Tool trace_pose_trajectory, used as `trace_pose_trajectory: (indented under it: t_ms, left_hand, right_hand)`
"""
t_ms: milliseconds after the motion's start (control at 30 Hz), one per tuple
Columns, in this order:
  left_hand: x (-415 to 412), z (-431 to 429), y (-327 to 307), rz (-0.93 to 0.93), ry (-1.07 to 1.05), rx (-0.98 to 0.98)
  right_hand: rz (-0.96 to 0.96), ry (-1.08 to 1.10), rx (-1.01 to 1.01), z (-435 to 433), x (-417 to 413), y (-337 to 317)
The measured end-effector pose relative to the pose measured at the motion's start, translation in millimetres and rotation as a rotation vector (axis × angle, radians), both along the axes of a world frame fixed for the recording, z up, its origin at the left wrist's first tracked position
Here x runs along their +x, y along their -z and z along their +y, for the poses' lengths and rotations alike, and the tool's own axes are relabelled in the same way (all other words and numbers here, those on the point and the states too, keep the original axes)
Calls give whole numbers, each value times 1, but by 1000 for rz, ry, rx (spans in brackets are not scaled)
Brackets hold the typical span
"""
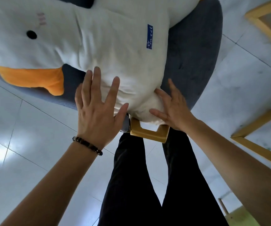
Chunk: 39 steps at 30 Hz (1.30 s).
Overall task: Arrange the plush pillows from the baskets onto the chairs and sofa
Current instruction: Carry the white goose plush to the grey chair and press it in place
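Observation:
A big white goose plush pillow (108,38) with an orange beak, a black eye and a blue label lies across a round grey-blue chair seat (193,59). My left hand (97,108) rests flat on the plush's near edge, fingers spread, a bead bracelet on the wrist. My right hand (172,106) presses against the plush's bulging lower end, fingers apart and the thumb under the bulge. Neither hand closes around the plush.
A golden chair leg bracket (147,132) sticks out below the seat, just above my dark trousers (147,185). Wooden frames with glass (258,141) stand at the right, another wooden frame (265,22) at top right. White floor tiles (25,136) lie all around.

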State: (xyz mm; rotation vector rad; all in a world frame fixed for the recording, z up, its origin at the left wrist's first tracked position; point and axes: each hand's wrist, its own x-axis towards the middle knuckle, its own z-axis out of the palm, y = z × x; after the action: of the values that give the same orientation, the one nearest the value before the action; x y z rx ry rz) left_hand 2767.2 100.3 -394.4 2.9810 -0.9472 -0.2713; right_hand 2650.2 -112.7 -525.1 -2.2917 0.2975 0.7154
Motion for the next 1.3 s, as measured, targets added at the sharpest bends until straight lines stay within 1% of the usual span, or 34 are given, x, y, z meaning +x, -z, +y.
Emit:
trace_pose_trajectory:
  t_ms: [33, 100, 167, 200, 267, 300, 400, 533, 600, 700, 767, 867, 1033, 1167, 1233, 1300]
  left_hand:
    - [9, -6, -12, -42, 46, -42]
    - [36, -17, -36, -181, 93, -44]
    - [74, -20, -52, -301, -4, 52]
    - [94, -16, -55, -302, -89, 119]
    - [128, -7, -55, -236, -204, 207]
    - [138, -3, -52, -217, -211, 228]
    - [144, -2, -42, -189, -116, 266]
    - [141, 2, -42, -199, -38, 294]
    - [139, 6, -45, -196, -7, 286]
    - [131, 0, -62, -114, -16, 245]
    - [118, -12, -89, -63, -80, 166]
    - [84, -30, -143, 1, -247, -96]
    - [19, -16, -230, 178, -417, -450]
    - [-12, 16, -269, 260, -626, -673]
    - [-8, 30, -275, 342, -597, -711]
    - [5, 43, -275, 399, -511, -698]
  right_hand:
    - [-97, 86, -7, 1, 5, -9]
    - [-263, 229, 11, 7, 28, -24]
    - [-365, 243, 24, 17, 62, -34]
    - [-395, 205, 5, 22, 80, -37]
    - [-365, 113, -60, 32, 109, -33]
    - [-333, 82, -96, 36, 120, -27]
    - [-290, 51, -152, 40, 130, -12]
    - [-265, 19, -117, 28, 108, -16]
    - [-204, -36, -114, 17, 99, -25]
    - [-79, -89, -109, 2, 91, -49]
    - [-21, -93, -144, -5, 85, -77]
    - [-36, 58, -124, -17, 69, -137]
    - [-225, 387, -6, -24, 31, -252]
    - [-368, 671, 86, -17, -12, -317]
    - [-388, 808, 58, -9, -34, -337]
    - [-383, 954, 37, 4, -54, -348]
